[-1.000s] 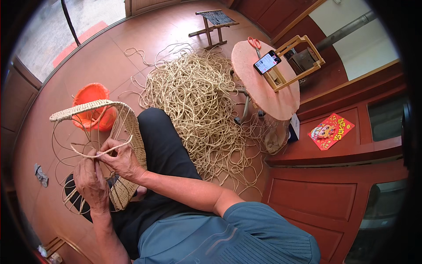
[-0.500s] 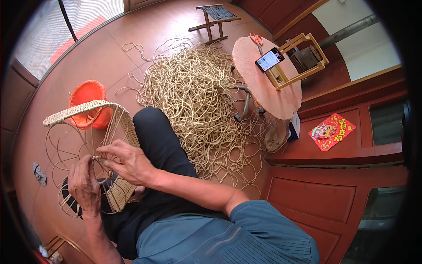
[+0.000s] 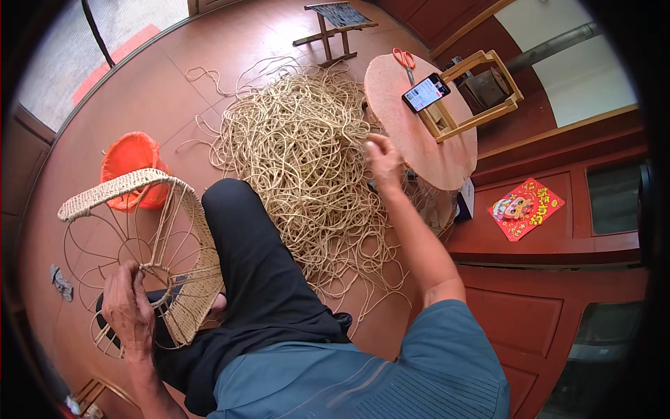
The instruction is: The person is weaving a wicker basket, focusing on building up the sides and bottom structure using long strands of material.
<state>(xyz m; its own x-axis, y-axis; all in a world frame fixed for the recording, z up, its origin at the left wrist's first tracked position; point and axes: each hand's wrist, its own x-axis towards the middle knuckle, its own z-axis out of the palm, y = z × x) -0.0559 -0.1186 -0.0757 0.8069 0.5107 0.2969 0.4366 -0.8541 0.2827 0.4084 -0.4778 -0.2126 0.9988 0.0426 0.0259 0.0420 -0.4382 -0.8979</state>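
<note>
A wire frame (image 3: 82, 260) with looping spokes and a small central ring leans across my lap. Tan cord is woven tightly over its curved rim and right side, forming a woven band (image 3: 199, 283). My left hand (image 3: 129, 307) is closed on the frame, fingertips pinched beside the central ring. Out to the right, my right hand (image 3: 385, 164) is raised between the cord pile (image 3: 300, 160) and the round table (image 3: 391, 77). Its fingers are curled together; whatever they hold, if anything, cannot be made out against the cord.
An orange-lined bucket (image 3: 129, 157) stands beyond the frame. On the table are red-handled scissors (image 3: 405, 59), a phone (image 3: 426, 93) and a wooden stand (image 3: 481, 126). A folding stool (image 3: 338, 28) sits at the back. A grey rag (image 3: 61, 282) lies on the floor at left.
My right hand has left the frame's central ring and swung right to the edge of the cord pile and table. My left hand stays at the frame, slightly lower.
</note>
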